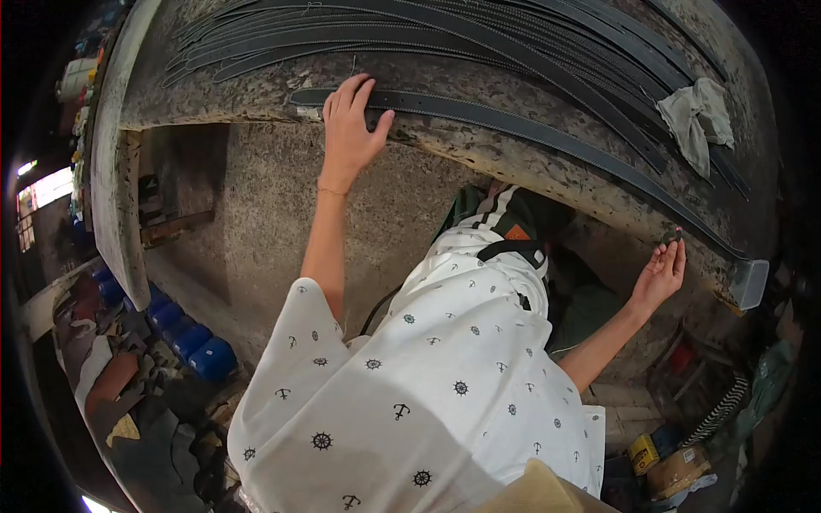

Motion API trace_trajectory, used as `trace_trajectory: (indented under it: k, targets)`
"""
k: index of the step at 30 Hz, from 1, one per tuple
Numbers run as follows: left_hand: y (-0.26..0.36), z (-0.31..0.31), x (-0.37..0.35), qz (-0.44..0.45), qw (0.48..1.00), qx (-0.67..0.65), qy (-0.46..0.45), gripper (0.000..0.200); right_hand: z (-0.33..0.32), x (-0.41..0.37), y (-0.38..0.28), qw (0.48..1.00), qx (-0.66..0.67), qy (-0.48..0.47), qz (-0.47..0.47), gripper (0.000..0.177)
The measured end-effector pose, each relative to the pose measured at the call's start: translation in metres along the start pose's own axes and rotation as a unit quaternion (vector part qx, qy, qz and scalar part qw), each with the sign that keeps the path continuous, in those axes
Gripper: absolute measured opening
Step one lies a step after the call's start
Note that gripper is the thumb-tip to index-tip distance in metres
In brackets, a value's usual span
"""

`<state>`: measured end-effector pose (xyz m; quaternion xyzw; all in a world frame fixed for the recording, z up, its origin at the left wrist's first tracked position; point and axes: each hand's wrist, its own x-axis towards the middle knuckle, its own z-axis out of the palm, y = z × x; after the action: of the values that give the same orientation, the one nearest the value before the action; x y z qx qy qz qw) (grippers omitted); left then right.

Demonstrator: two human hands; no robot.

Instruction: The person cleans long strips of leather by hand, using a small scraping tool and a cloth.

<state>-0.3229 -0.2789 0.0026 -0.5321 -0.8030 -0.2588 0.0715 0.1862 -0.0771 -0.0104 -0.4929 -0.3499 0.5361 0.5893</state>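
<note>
A long dark belt strap [479, 115] with pale stitching along its edges lies along the near edge of the worktable [256, 103]. My left hand [349, 128] rests over its left end, fingers stretched out and the thumb apart, pressing on the strap. Lower right, my right hand [663, 272] is just off the table's edge, its fingertips pinched around a small dark piece [672, 235] too small to name. A clear plastic container [751, 285] sits at the table's right corner, beside the strap's right end.
Many more dark stitched straps [359, 34] are piled across the back of the table. A crumpled pale cloth [697, 120] lies on them at the right. Blue rounded containers [209, 355] and leather scraps [154, 445] are on the lower left. A yellow box [643, 453] stands lower right.
</note>
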Motion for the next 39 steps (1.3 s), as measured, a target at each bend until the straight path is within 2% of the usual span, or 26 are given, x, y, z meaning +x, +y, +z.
trace_trajectory:
  k: [1,3,5,7,8,10,11,13,14,17,20,23,27,30,32,35,39]
  targets:
    - [-0.005,-0.002,0.004,-0.003,1.0,0.0,0.0,0.04,0.002,0.0,-0.001,1.0,-0.002,-0.002,0.001,0.033]
    - [-0.013,-0.007,0.01,0.003,0.997,0.008,-0.081,0.041,0.008,0.001,0.0,1.0,0.001,-0.011,0.004,0.034]
    - [-0.01,-0.015,0.019,0.005,0.997,0.02,-0.071,0.04,0.016,0.004,0.003,1.0,0.001,-0.023,0.005,0.034]
    - [-0.005,-0.031,0.034,-0.055,0.97,0.034,-0.235,0.037,0.031,0.003,0.003,0.999,0.0,-0.034,0.008,0.033]
    - [0.002,-0.041,0.039,-0.059,0.969,0.033,-0.237,0.037,0.042,0.002,0.003,0.999,0.004,-0.053,0.005,0.032]
    - [0.024,-0.067,0.046,-0.21,0.918,-0.179,-0.284,0.033,0.065,0.0,0.0,0.995,0.019,-0.101,0.01,0.029]
    - [0.027,-0.075,0.045,-0.217,0.916,-0.18,-0.285,0.033,0.075,-0.001,-0.002,0.994,0.014,-0.105,0.016,0.029]
    - [0.03,-0.088,0.039,-0.139,0.914,-0.32,-0.205,0.035,0.098,0.0,-0.005,0.986,0.024,-0.166,0.007,0.027]
    - [0.032,-0.093,0.038,-0.115,0.913,-0.347,-0.181,0.045,0.107,0.002,-0.004,0.981,0.035,-0.193,-0.004,0.026]
    - [0.044,-0.106,0.034,-0.161,0.892,-0.383,-0.178,0.046,0.127,0.008,-0.003,0.971,0.064,-0.231,-0.002,0.025]
    - [0.053,-0.11,0.029,-0.122,0.875,-0.444,-0.151,0.046,0.133,0.009,0.0,0.967,0.062,-0.248,0.006,0.025]
    - [0.065,-0.116,0.028,-0.162,0.858,-0.466,-0.142,0.042,0.132,0.01,0.004,0.966,0.063,-0.251,0.013,0.025]
    - [0.065,-0.112,0.027,-0.153,0.869,-0.459,-0.11,0.04,0.129,0.006,0.007,0.968,0.059,-0.242,0.021,0.025]
    - [0.069,-0.108,0.029,-0.211,0.816,-0.525,-0.119,0.052,0.124,0.006,0.01,0.969,0.067,-0.236,0.025,0.024]
    - [0.067,-0.107,0.027,-0.155,0.877,-0.444,-0.101,0.039,0.122,0.005,0.01,0.971,0.063,-0.23,0.023,0.024]
    - [0.077,-0.109,0.029,-0.195,0.883,-0.417,-0.092,0.037,0.12,0.002,0.008,0.973,0.058,-0.222,0.019,0.024]
    - [0.086,-0.106,0.03,-0.188,0.875,-0.435,-0.097,0.028,0.114,0.001,0.004,0.975,0.058,-0.214,0.011,0.024]
